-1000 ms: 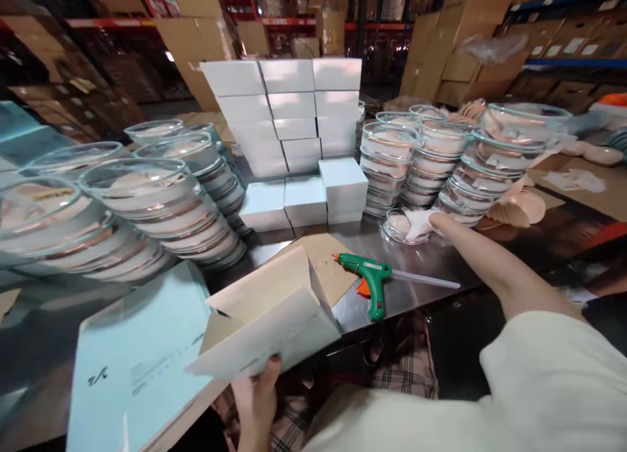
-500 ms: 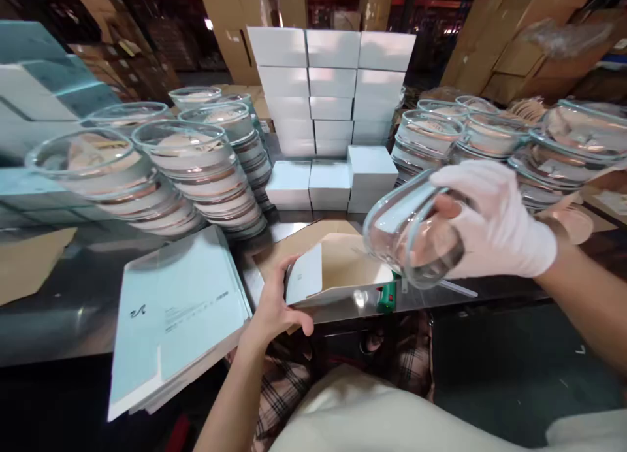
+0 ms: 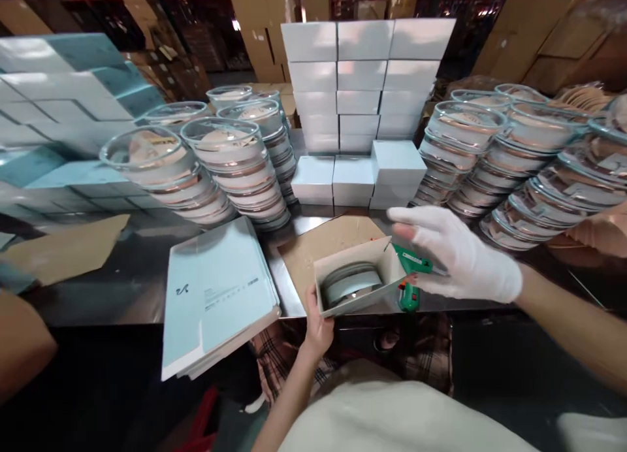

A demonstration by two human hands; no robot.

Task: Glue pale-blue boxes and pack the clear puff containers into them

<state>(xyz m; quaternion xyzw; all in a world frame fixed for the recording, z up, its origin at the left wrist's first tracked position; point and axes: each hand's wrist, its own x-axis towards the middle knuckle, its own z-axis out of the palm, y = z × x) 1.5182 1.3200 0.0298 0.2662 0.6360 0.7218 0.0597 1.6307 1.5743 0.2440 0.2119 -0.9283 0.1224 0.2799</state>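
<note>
My bare left hand (image 3: pixel 319 328) grips the left end of an open pale cardboard box (image 3: pixel 392 264) at the table's front edge. Inside the box lies a clear glass dish (image 3: pixel 353 283), its curved side showing and the rest hidden by the box walls. Just right of the box is my white-gloved right hand (image 3: pixel 455 256), fingers apart and holding nothing; whether its fingertips touch the box I cannot tell. A green glue gun (image 3: pixel 409 295) lies on the table between the box and the glove. Beneath the box a brown cardboard sheet (image 3: pixel 333 236) is spread out.
Flattened light-blue cartons (image 3: pixel 220 282) lie stacked at left, overhanging the table edge. Tall stacks of glass dishes (image 3: pixel 235 171) stand behind them, with more dish stacks (image 3: pixel 460 145) at right. White boxes (image 3: pixel 360 73) are piled at the back centre. At far left appears another person's arm (image 3: pixel 22 347).
The glass dish has gone from my right hand into the box, and that hand has opened. My left hand still holds the box, now tilted with its opening facing me. The view has shifted left.
</note>
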